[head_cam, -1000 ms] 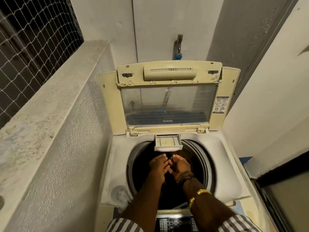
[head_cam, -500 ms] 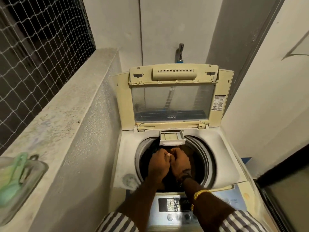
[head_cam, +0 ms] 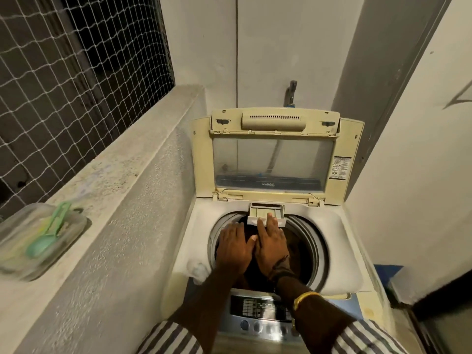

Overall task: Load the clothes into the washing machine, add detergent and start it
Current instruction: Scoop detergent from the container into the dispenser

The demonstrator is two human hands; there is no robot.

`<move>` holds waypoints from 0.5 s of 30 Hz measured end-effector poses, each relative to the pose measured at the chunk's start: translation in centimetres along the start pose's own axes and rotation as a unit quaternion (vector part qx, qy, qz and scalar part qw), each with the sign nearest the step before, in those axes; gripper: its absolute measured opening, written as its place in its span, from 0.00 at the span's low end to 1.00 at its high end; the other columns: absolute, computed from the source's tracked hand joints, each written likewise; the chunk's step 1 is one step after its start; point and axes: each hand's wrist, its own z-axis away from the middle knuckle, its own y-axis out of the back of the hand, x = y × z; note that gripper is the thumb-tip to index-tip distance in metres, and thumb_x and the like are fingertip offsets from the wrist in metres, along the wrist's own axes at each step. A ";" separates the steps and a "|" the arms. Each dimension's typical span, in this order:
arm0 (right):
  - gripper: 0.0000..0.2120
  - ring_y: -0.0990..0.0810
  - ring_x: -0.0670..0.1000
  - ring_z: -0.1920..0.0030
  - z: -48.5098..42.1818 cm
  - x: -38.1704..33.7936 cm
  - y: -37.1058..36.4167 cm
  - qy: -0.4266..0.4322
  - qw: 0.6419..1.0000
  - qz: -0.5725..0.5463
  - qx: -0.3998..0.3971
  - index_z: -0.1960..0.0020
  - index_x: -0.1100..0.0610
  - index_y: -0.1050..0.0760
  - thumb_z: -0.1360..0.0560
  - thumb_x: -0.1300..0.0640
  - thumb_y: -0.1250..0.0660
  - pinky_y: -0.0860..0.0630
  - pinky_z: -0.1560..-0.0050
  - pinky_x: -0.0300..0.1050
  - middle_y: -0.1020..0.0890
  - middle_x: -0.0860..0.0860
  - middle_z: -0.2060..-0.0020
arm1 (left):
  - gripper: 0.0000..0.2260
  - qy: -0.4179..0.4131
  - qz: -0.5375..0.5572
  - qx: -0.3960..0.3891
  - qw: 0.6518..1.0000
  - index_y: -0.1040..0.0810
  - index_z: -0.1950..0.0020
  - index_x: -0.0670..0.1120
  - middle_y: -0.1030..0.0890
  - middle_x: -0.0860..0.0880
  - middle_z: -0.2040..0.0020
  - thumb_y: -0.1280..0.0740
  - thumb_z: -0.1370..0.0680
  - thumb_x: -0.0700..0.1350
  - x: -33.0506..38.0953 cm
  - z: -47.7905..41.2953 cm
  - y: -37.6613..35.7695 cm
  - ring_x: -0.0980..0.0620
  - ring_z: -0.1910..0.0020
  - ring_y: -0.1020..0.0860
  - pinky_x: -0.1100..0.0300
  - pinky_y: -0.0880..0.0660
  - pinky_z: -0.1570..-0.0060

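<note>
The top-loading washing machine [head_cam: 339, 233] stands with its lid [head_cam: 201, 159] raised against the wall. Dark clothes [head_cam: 298, 251] fill the drum. A small detergent drawer [head_cam: 265, 213] sticks out over the drum's far rim. My left hand [head_cam: 233, 247] hovers flat over the drum opening, fingers relaxed and holding nothing. My right hand [head_cam: 272, 241] lies beside it with straight fingers, whose tips reach the front of the drawer. The control panel [head_cam: 258, 309] sits under my forearms.
A concrete ledge [head_cam: 107, 175] runs along the left, bearing a clear lidded container [head_cam: 15, 238] with a green scoop [head_cam: 48, 236] on it. Netting covers the window above. A tap [head_cam: 291, 94] is on the back wall. A white wall closes the right side.
Both hands rose out of the drum and uncurled. The right hand's fingers moved forward to the detergent drawer. The camera pulled back, bringing the container on the ledge into view.
</note>
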 end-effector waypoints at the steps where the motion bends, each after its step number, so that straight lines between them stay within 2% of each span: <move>1: 0.37 0.56 0.57 0.20 0.0 0.3 0.2 0.009 1.000 0.007 -0.008 0.19 0.54 0.49 0.24 0.41 0.64 0.54 0.21 0.55 0.54 0.57 0.20 | 0.38 0.013 0.001 -0.008 1.000 0.29 0.27 0.40 0.25 0.39 0.29 0.61 0.18 0.66 0.3 0.1 0.2 0.41 0.28 0.29 0.47 0.37 0.27; 4: 0.32 0.57 0.57 0.20 0.0 1.4 1.1 0.039 0.999 0.008 -0.019 0.19 0.53 0.51 0.20 0.44 0.59 0.57 0.22 0.54 0.56 0.57 0.20 | 0.46 0.054 0.006 -0.027 0.998 0.41 0.20 0.42 0.38 0.41 0.21 0.69 0.24 0.71 1.7 0.6 0.4 0.44 0.20 0.42 0.51 0.50 0.22; 7: 0.28 0.59 0.56 0.20 0.1 2.3 1.9 0.068 0.997 0.006 -0.030 0.19 0.53 0.52 0.17 0.47 0.54 0.58 0.21 0.53 0.56 0.56 0.19 | 0.47 0.084 -0.006 -0.020 0.996 0.46 0.18 0.44 0.44 0.42 0.19 0.73 0.27 0.71 3.0 1.3 0.7 0.46 0.19 0.48 0.55 0.59 0.23; 12: 0.27 0.57 0.54 0.19 1.2 2.4 3.3 0.116 0.993 -0.027 -0.024 0.19 0.53 0.50 0.16 0.48 0.52 0.56 0.21 0.54 0.54 0.55 0.19 | 0.43 0.133 -0.013 -0.001 0.991 0.47 0.19 0.45 0.45 0.43 0.19 0.69 0.24 0.70 5.2 3.0 1.9 0.47 0.19 0.48 0.52 0.55 0.21; 15: 0.29 0.57 0.54 0.19 2.2 2.3 4.1 0.141 0.989 -0.042 -0.025 0.19 0.53 0.50 0.18 0.47 0.55 0.55 0.20 0.53 0.55 0.55 0.19 | 0.41 0.150 -0.017 0.024 0.988 0.40 0.20 0.41 0.38 0.40 0.21 0.65 0.21 0.68 6.1 4.5 2.5 0.44 0.21 0.41 0.50 0.49 0.22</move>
